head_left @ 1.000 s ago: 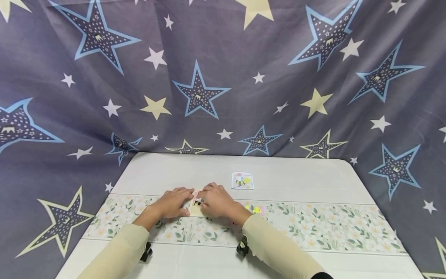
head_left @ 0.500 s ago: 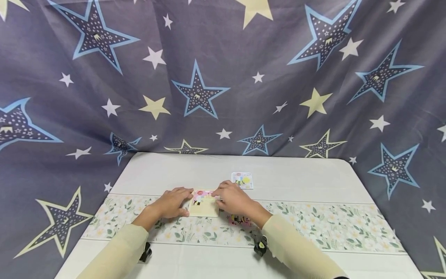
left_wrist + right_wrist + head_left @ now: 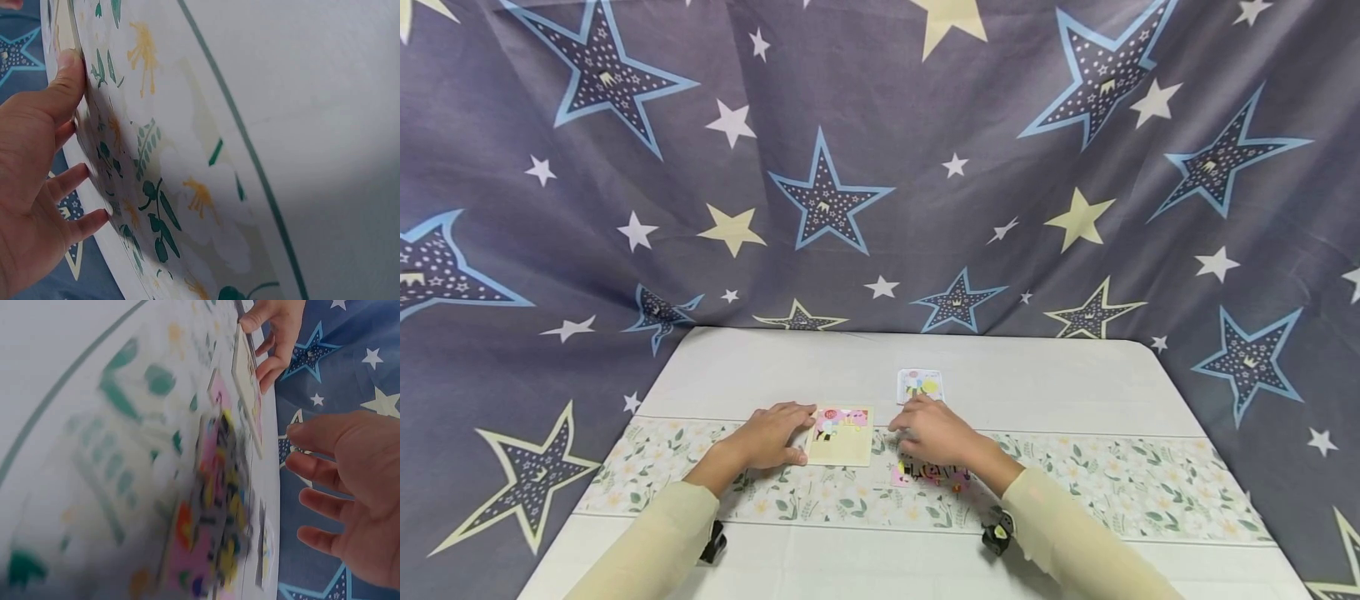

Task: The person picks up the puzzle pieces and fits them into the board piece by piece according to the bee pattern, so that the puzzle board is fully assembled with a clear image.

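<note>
A square cream puzzle board (image 3: 841, 455) lies on the table, with colourful pieces (image 3: 844, 418) set along its upper part and bare surface below. My left hand (image 3: 775, 436) rests at the board's left side, thumb at the near corner and index finger at the far one. To the right of the board, my right hand (image 3: 937, 432) hovers with its fingers spread and nothing in them. Below it lie several loose puzzle pieces (image 3: 931, 474), pink with yellow and black, partly covered by that hand. In the right wrist view the nearer pieces (image 3: 212, 506) look blurred.
A bee picture card (image 3: 921, 380) lies beyond the right hand, its near edge overlapped by the fingertips. A floral band (image 3: 1097, 483) runs across the white tablecloth (image 3: 760, 367). Behind the table hangs a dark curtain (image 3: 925, 233) with stars.
My right hand has drawn off the board and moved right, over the loose pieces and near the card. More of the board's face now shows. The left hand stays at its left side.
</note>
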{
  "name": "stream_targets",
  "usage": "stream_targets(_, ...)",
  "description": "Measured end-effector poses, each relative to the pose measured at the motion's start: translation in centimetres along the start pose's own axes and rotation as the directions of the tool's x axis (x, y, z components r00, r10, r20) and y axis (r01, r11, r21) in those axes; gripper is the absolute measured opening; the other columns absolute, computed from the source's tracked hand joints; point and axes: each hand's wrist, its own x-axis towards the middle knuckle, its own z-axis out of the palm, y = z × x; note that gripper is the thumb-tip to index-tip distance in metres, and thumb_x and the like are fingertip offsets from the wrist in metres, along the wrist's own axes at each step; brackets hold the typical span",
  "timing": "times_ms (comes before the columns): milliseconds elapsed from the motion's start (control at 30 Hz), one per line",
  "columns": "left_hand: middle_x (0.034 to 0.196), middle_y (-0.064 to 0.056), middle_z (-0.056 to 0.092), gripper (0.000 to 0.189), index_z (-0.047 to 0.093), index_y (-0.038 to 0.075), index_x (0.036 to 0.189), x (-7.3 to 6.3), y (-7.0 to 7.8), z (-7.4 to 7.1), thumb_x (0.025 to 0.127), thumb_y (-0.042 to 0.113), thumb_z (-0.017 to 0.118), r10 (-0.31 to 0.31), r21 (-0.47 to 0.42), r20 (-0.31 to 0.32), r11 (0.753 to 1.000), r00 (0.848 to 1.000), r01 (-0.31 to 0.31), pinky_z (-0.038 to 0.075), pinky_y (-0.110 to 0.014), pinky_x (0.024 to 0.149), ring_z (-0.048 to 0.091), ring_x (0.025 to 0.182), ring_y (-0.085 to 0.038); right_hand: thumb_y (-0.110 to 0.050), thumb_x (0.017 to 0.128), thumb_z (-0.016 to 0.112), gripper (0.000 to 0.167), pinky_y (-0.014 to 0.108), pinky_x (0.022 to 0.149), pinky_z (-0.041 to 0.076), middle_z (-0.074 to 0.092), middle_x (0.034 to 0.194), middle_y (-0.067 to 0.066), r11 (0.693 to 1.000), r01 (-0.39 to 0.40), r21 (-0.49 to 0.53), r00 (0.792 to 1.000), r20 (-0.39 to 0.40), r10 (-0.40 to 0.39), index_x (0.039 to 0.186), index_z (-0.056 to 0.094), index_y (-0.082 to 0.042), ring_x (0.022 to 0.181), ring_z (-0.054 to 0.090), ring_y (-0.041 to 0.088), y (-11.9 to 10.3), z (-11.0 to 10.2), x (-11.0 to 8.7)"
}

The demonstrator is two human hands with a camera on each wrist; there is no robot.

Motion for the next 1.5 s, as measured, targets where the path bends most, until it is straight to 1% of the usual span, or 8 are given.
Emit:
stream_targets(100,0.162,-0.007,0.043,0.077,0.053,0.015,0.148,0.0,0.0,0.0,0.085,0.051,0.076,-0.004,-0.002,-0.002,1.0,1.0,0.004,0.034,-0.067,0.115,0.037,0.15,-0.036,-0.016,0.089,0.073,0.026,0.047,0.109,0.048,0.076,0.113,-0.003,1.0,-0.016,0.007,1.0,0.021,0.015,0.115,0.077,-0.017,0.119,0.065,0.022,0.6,0.0,-0.8)
stream_targets(333,0.162,-0.008,0.042,0.08,0.049,0.014,0.151,0.0,0.0,-0.1,0.085,0.052,0.076,-0.007,0.0,0.003,1.0,1.0,0.007,0.034,-0.067,0.115,0.037,0.15,-0.037,-0.017,0.087,0.077,0.028,0.051,0.101,0.051,0.074,0.109,-0.001,0.996,-0.078,0.052,0.996,0.056,0.075,0.115,0.077,-0.017,0.12,0.061,0.027,1.4,-0.1,-2.6)
stream_targets(400,0.162,-0.008,0.042,0.082,0.048,0.014,0.152,0.0,0.0,-0.1,0.085,0.052,0.076,-0.008,-0.001,0.004,1.0,1.0,0.008,0.034,-0.067,0.115,0.037,0.15,-0.037,-0.017,0.087,0.077,0.029,0.052,0.102,0.05,0.073,0.111,-0.001,0.994,-0.094,0.047,0.994,0.067,0.09,0.116,0.077,-0.018,0.122,0.061,0.027,1.7,0.2,-2.9)
stream_targets(500,0.162,-0.008,0.042,0.078,0.05,0.014,0.15,-0.1,0.1,-0.1,0.086,0.051,0.076,-0.006,-0.005,0.004,1.0,1.0,0.006,0.034,-0.067,0.115,0.037,0.15,-0.037,-0.018,0.088,0.076,0.029,0.052,0.103,0.05,0.073,0.113,-0.002,0.994,-0.105,0.031,0.991,0.081,0.102,0.117,0.077,-0.02,0.123,0.059,0.027,2.1,0.6,-3.1)
stream_targets(767,0.162,-0.008,0.041,0.072,0.056,0.014,0.145,-0.2,0.2,-0.2,0.086,0.05,0.076,0.0,-0.004,0.007,1.0,1.0,0.0,0.034,-0.067,0.115,0.036,0.15,-0.037,-0.023,0.091,0.076,0.025,0.049,0.092,0.052,0.071,0.109,-0.002,0.994,-0.106,-0.008,0.99,0.091,0.106,0.116,0.077,-0.022,0.119,0.06,0.027,2.1,0.8,-3.5)
stream_targets(1200,0.162,-0.008,0.042,0.073,0.056,0.014,0.145,-0.1,0.2,-0.1,0.086,0.051,0.076,0.006,-0.004,0.006,1.0,1.0,-0.006,0.035,-0.067,0.114,0.037,0.15,-0.037,-0.02,0.089,0.078,0.026,0.047,0.09,0.05,0.073,0.106,-0.002,0.992,-0.121,0.025,0.99,0.08,0.119,0.115,0.077,-0.02,0.116,0.061,0.025,2.4,1.1,-3.4)
stream_targets(1300,0.162,-0.008,0.042,0.073,0.056,0.014,0.145,0.0,0.2,-0.2,0.085,0.051,0.076,0.002,-0.003,0.007,1.0,1.0,-0.002,0.034,-0.067,0.115,0.037,0.15,-0.037,-0.021,0.087,0.079,0.027,0.048,0.093,0.05,0.074,0.106,-0.003,0.992,-0.122,0.031,0.99,0.075,0.12,0.114,0.077,-0.02,0.115,0.061,0.024,2.4,1.0,-3.4)
stream_targets(1500,0.162,-0.007,0.042,0.072,0.056,0.015,0.144,0.0,0.2,-0.2,0.085,0.051,0.076,0.0,0.004,0.002,1.0,1.0,0.0,0.035,-0.066,0.115,0.038,0.15,-0.037,-0.021,0.086,0.078,0.029,0.049,0.102,0.05,0.074,0.111,-0.003,0.993,-0.119,0.026,0.991,0.057,0.117,0.115,0.077,-0.021,0.119,0.061,0.025,2.4,0.9,-2.8)
